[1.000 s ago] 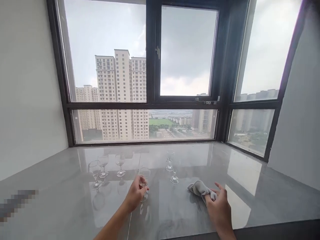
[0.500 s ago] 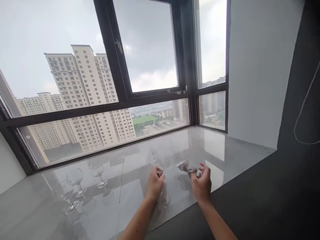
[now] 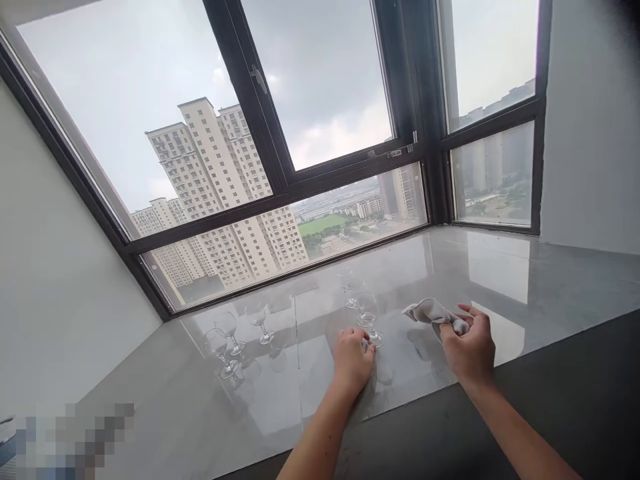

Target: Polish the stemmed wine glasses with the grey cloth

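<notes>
My left hand is curled, its fingertips round the stem and foot of a clear stemmed glass. That glass stands upright on the glossy grey stone ledge. My right hand is closed on a crumpled grey cloth, held just above the ledge to the right of the glass. Another stemmed glass stands just behind the held one, and the two overlap in view.
Three more stemmed glasses stand in a group on the left of the ledge. A large black-framed window runs along the back, with white walls at both ends. A dark strip edges the ledge's near side.
The view has swung and tilted. My left hand has brought the glass rightward and down to the ledge beside the far glasses. My right hand has gathered up the cloth.
</notes>
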`<state>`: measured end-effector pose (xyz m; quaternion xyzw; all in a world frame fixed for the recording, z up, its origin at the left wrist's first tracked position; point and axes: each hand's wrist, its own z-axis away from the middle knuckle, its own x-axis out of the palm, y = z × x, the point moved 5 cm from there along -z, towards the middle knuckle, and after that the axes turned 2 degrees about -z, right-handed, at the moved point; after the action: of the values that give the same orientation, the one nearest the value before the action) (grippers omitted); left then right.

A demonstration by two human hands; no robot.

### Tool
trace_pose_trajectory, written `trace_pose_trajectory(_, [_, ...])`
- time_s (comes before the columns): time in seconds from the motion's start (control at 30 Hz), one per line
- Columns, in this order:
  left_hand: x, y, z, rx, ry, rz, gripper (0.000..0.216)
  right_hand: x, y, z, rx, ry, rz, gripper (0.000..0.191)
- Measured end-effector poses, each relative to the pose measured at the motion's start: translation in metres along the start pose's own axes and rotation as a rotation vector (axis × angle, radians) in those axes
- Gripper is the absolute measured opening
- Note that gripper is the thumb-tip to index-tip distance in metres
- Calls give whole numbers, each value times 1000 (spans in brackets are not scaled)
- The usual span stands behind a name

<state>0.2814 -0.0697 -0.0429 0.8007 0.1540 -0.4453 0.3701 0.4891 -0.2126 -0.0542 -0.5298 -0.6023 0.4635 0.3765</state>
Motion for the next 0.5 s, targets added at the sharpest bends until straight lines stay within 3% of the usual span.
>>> trace_pose_trajectory(0.1, [-12, -4, 9, 31, -3, 12, 25, 1, 4, -1, 12, -15, 22, 59])
trace_pose_trajectory(0.17, [-36, -14, 20, 52, 74, 23, 21, 1, 4, 0, 14, -17, 32, 57])
trace_pose_trajectory(0.23, [-73, -33, 35, 53, 255, 29, 16, -2, 0, 2, 14, -7, 38, 55])
trace_pose_trajectory(0.3, [-116, -62, 56, -7, 547, 25, 11, -4, -4, 4, 26, -16, 45, 57])
trace_pose_trajectory(0.33, [-137, -81, 68, -71, 717, 17, 9, -4, -5, 4, 40, -34, 49, 58])
trace_pose_trajectory(0.4, [-171, -125, 93, -275, 1030, 24, 25, -4, -2, 4, 68, -79, 69, 58])
trace_pose_trajectory(0.47, [-189, -172, 109, -528, 1165, 71, 43, -2, 8, 1, 53, -107, 100, 55])
trace_pose_trajectory(0.5, [-193, -194, 113, -634, 1173, 120, 51, -1, 14, -2, 11, -102, 117, 54])
